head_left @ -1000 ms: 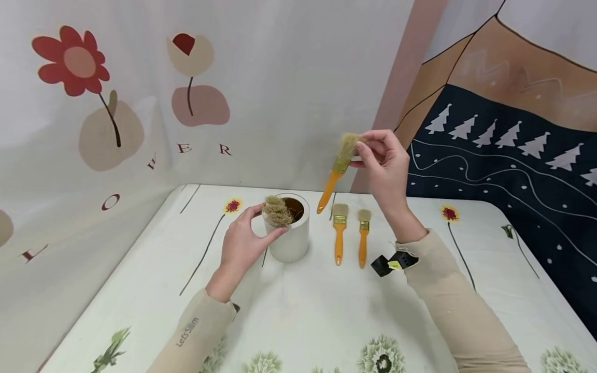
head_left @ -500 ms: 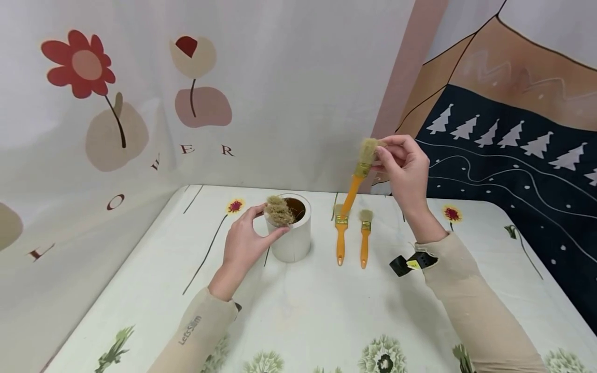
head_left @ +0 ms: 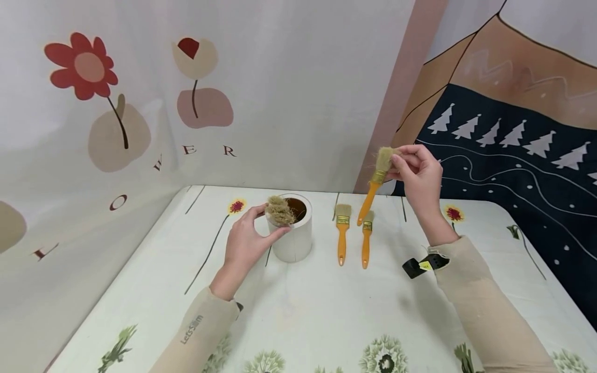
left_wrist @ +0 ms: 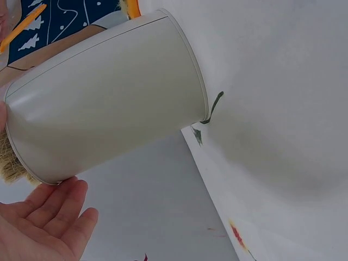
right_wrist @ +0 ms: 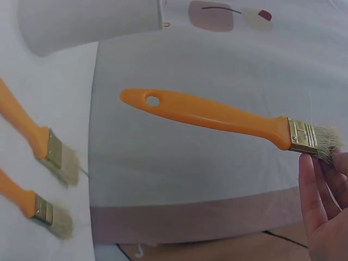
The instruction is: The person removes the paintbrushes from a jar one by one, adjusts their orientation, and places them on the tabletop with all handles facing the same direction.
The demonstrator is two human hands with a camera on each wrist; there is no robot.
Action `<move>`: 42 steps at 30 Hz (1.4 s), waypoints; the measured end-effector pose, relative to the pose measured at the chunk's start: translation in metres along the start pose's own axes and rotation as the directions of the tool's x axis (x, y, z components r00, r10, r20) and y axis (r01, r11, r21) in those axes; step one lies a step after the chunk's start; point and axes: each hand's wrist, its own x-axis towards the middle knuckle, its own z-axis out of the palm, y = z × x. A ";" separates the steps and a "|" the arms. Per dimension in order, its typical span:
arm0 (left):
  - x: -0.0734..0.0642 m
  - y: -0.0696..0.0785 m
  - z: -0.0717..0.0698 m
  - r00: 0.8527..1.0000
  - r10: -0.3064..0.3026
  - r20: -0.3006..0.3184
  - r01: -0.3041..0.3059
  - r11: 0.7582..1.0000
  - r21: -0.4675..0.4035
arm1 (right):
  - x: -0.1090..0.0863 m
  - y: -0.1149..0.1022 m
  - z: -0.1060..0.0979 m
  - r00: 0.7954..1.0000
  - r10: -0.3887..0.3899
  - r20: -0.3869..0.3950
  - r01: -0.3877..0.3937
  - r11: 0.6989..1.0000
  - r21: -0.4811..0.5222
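My left hand (head_left: 243, 242) grips the rim of a white cylindrical container (head_left: 295, 245), thumb and fingers on opposite sides. Tan brush bristles (head_left: 280, 210) stick up out of it on the left, against the fingers; its brown inside shows beside them. The left wrist view has the container wall (left_wrist: 114, 92) above the left fingers. Raised over the table, my right hand (head_left: 423, 178) pinches a paintbrush (head_left: 370, 199) by its bristles, the orange handle slanting down to the left. In the right wrist view the whole handle (right_wrist: 206, 113) and brass-coloured ferrule show.
Two more orange-handled paintbrushes lie on the white table right of the container: a wider one (head_left: 342, 243) and a narrower one (head_left: 366, 246), bristles away from me. A pale printed curtain (head_left: 289, 103) rises behind the table, and a dark tree-patterned cloth (head_left: 503, 171) hangs at the right.
My right hand has moved to the right and a little down with the paintbrush, whose handle tip now overlaps the narrower brush's bristles. My left hand has stayed on the container.
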 end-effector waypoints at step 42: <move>-0.002 0.002 -0.002 1.000 -0.025 0.016 0.025 1.000 -0.012 | -0.015 0.082 -0.024 0.955 0.296 0.021 -0.287 0.939 -0.189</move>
